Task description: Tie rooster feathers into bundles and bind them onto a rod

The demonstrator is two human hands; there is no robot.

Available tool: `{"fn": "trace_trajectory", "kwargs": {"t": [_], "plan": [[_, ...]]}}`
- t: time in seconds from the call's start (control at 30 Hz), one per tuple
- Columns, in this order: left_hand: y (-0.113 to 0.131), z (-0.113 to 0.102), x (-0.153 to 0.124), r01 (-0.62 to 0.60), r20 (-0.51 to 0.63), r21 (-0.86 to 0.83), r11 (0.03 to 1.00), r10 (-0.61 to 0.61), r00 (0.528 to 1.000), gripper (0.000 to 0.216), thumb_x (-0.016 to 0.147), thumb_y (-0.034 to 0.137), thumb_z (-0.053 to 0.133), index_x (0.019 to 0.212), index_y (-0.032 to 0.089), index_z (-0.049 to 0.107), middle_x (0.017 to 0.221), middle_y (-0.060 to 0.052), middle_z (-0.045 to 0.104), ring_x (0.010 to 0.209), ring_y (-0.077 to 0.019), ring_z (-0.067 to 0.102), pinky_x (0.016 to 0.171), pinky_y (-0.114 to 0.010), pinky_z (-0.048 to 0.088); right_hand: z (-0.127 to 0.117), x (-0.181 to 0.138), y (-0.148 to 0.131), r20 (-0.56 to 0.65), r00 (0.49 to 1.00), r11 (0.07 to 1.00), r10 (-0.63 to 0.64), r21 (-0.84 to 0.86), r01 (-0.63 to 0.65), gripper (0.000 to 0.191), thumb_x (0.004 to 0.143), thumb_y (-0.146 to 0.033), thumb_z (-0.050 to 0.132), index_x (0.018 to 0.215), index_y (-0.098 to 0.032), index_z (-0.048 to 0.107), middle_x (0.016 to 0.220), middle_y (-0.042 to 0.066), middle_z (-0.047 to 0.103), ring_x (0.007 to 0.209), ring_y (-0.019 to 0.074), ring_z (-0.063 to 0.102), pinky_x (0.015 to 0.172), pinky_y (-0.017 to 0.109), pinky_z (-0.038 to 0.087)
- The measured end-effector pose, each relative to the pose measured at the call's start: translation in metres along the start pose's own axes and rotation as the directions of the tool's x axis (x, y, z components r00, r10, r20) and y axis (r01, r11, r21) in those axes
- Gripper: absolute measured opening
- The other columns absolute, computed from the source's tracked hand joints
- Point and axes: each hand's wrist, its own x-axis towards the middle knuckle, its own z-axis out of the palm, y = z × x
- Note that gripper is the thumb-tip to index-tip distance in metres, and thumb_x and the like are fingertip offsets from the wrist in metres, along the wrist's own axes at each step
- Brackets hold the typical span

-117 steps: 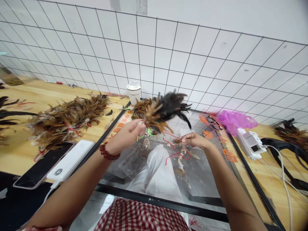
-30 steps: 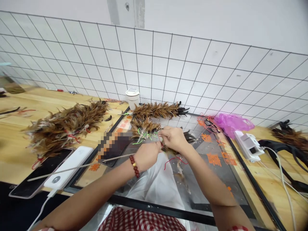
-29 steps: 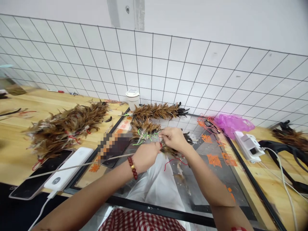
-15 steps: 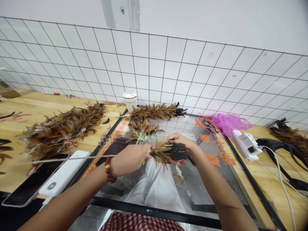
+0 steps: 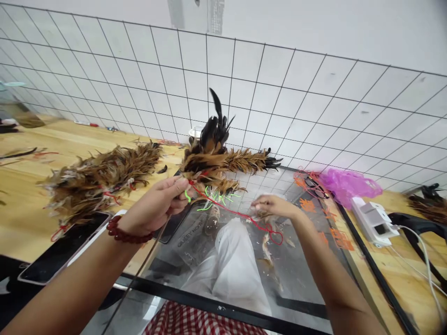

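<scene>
My left hand (image 5: 159,204) is closed around the thin stick of a feather duster (image 5: 208,151), whose brown and black feathers point up toward the wire grid. A red string (image 5: 240,215) runs from the duster's base down to my right hand (image 5: 272,206), which pinches it over the glass table top (image 5: 300,260). Small loose feathers (image 5: 267,242) lie on the glass under my right hand. A second feather bunch with green ties (image 5: 218,193) lies just behind my left hand.
A finished brown duster (image 5: 251,160) lies at the back of the glass. A big feather pile (image 5: 101,179) sits on the wooden bench to the left, beside a phone (image 5: 59,251). Glasses (image 5: 310,182), a pink bag (image 5: 345,184) and a white power strip (image 5: 370,218) lie right.
The duster has swung from lying level between my hands to pointing upward in my left hand. My right hand has drawn away to the right, pulling out the red string.
</scene>
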Motion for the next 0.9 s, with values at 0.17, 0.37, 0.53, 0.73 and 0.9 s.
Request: {"fn": "trace_trajectory", "kwargs": {"t": [0.17, 0.37, 0.53, 0.73, 0.9], "plan": [[-0.003, 0.001, 0.012, 0.116, 0.059, -0.119, 0.986, -0.109, 0.992, 0.03, 0.078, 0.031, 0.067, 0.066, 0.014, 0.045, 0.061, 0.003, 0.04, 0.042, -0.0007, 0.023, 0.037, -0.011, 0.013, 0.03, 0.096, -0.017, -0.128, 0.927, 0.835, -0.353, -0.491, 0.25, 0.028, 0.083, -0.008, 0.054, 0.097, -0.022, 0.074, 0.093, 0.006, 0.067, 0.089, 0.016, 0.058, 0.082, 0.029, 0.043], [-0.029, 0.005, 0.033, 0.276, 0.175, -0.253, 0.927, -0.236, 0.956, 0.02, 0.082, 0.028, 0.064, 0.08, 0.013, 0.051, 0.074, 0.0, 0.047, 0.046, -0.0004, 0.028, 0.036, -0.009, 0.021, 0.045, 0.122, -0.023, -0.158, 0.917, 0.722, -0.366, -0.67, 0.173, 0.02, 0.086, -0.014, 0.054, 0.096, -0.019, 0.071, 0.112, 0.011, 0.06, 0.105, 0.0229, 0.05, 0.088, 0.038, 0.039], [-0.042, 0.003, 0.049, 0.307, 0.184, -0.268, 0.913, -0.264, 0.947, 0.018, 0.084, 0.025, 0.062, 0.078, 0.011, 0.053, 0.076, -0.002, 0.049, 0.05, -0.0023, 0.038, 0.04, -0.012, 0.033, 0.016, 0.06, -0.029, -0.253, 0.865, 0.797, -0.433, -0.555, 0.237, 0.031, 0.087, -0.006, 0.045, 0.106, -0.017, 0.066, 0.108, 0.011, 0.061, 0.1, 0.0197, 0.053, 0.087, 0.036, 0.042], [-0.056, 0.017, 0.061, 0.284, 0.134, -0.236, 0.929, -0.259, 0.957, 0.018, 0.083, 0.024, 0.063, 0.074, 0.013, 0.052, 0.072, -0.003, 0.055, 0.049, -0.0046, 0.045, 0.042, -0.015, 0.039, 0.002, 0.013, -0.091, -0.258, 0.826, 0.858, -0.502, -0.267, 0.438, 0.038, 0.086, -0.002, 0.042, 0.108, -0.022, 0.066, 0.096, 0.006, 0.062, 0.089, 0.0135, 0.058, 0.077, 0.027, 0.047], [-0.062, 0.039, 0.055, 0.227, 0.125, -0.234, 0.945, -0.202, 0.971, 0.016, 0.08, 0.022, 0.065, 0.076, 0.012, 0.053, 0.063, 0.001, 0.048, 0.046, -0.0046, 0.044, 0.038, -0.014, 0.033, 0.009, 0.038, -0.11, -0.375, 0.763, 0.85, -0.526, -0.262, 0.457, 0.023, 0.086, -0.006, 0.05, 0.094, -0.019, 0.066, 0.088, 0.005, 0.065, 0.083, 0.0136, 0.06, 0.076, 0.027, 0.048]]}}
